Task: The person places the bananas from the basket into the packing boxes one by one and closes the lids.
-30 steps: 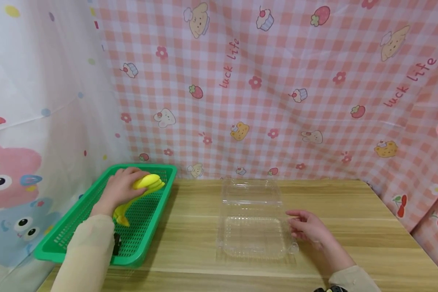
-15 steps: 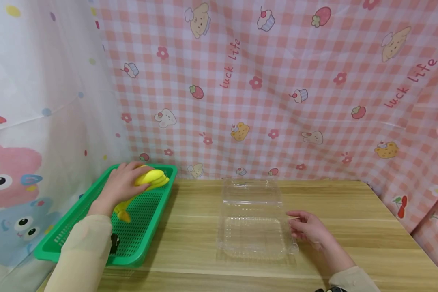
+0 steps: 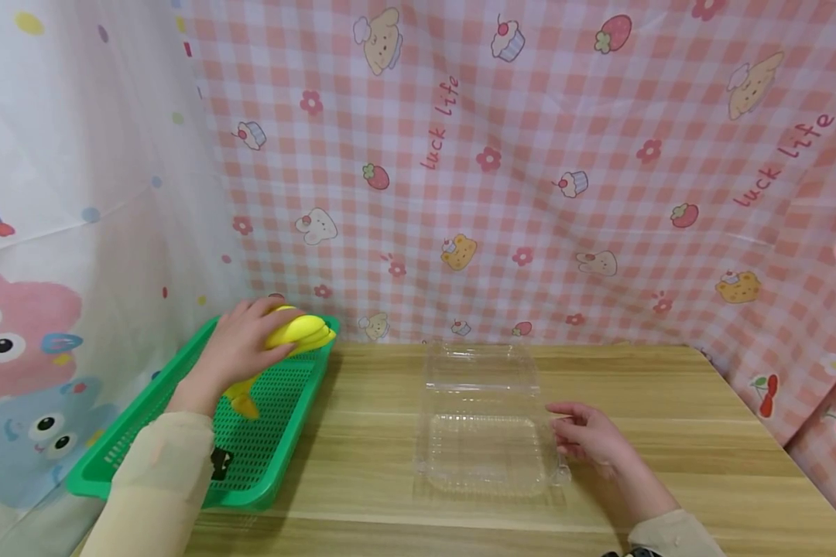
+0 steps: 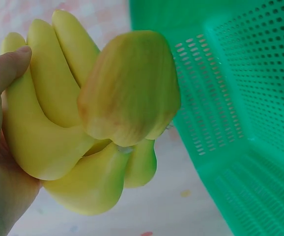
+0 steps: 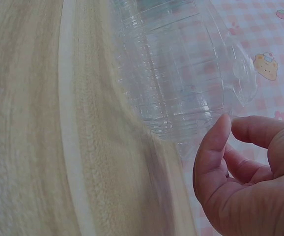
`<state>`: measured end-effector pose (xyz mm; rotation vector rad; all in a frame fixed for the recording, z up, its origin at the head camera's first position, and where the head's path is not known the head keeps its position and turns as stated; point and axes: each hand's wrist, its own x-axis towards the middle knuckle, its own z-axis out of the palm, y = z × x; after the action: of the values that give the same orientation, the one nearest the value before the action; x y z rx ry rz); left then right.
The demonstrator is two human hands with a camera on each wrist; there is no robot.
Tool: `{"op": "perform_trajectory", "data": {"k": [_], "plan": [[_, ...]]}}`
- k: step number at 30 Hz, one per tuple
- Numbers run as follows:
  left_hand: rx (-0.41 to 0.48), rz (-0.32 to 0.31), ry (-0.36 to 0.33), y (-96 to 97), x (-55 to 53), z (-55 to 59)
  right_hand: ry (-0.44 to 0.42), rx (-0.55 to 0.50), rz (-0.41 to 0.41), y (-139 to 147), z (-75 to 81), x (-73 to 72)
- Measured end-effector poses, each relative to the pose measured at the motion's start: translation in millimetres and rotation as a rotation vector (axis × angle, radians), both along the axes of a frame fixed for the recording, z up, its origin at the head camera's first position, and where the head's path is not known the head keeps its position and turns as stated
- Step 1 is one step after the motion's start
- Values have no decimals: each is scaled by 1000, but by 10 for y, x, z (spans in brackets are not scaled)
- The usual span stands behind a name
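While the left sleeve (image 3: 156, 464) crosses the near end of the green basket (image 3: 251, 495), a dark item (image 3: 220, 463) shows beside it, too small to identify. To the right of the basket, on the wood-grain surface (image 3: 369, 441), lies a clear container (image 3: 488, 452), its lid hinged open on the far side. At the container's edge farther from the basket, the right hand (image 3: 588, 433) has its fingers bent, thumb and forefinger nearly meeting; I cannot tell whether they pinch the plastic. Over the far half of the basket, the left hand (image 3: 240, 348) has its fingers wrapped round a bunch of yellow bananas (image 3: 299, 334), the stem end pointing down; whether it touches the basket floor is unclear. To do this well, the grip should span several bananas, the stem should clear the basket rim, and the right fingers should press lightly, since the plastic probably flexes. Behind the basket, the pink checked cloth (image 3: 418, 294) reads "luck life" twice; no brand or label is legible on bananas or container.
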<state>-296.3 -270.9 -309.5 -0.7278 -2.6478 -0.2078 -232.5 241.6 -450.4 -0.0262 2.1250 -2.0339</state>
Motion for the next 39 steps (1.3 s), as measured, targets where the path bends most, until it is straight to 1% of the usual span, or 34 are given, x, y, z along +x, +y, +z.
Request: {"op": "perform_trajectory", "data": {"k": [10,18,24,31,39], "plan": [[0,-98,97,221,113,116,-4,-7,-5,0,-10,-3],[4,-154,138,381,171,173,-2,-1,-5,1,-10,1],[30,-200,178,488,210,175,-1,3,-8,-1,-15,0],[56,-238,187,610,257,144,-3,-5,-1,0,-13,-4],[76,-293,227,783,297,109,-3,-14,2,7,-13,-5]]}}
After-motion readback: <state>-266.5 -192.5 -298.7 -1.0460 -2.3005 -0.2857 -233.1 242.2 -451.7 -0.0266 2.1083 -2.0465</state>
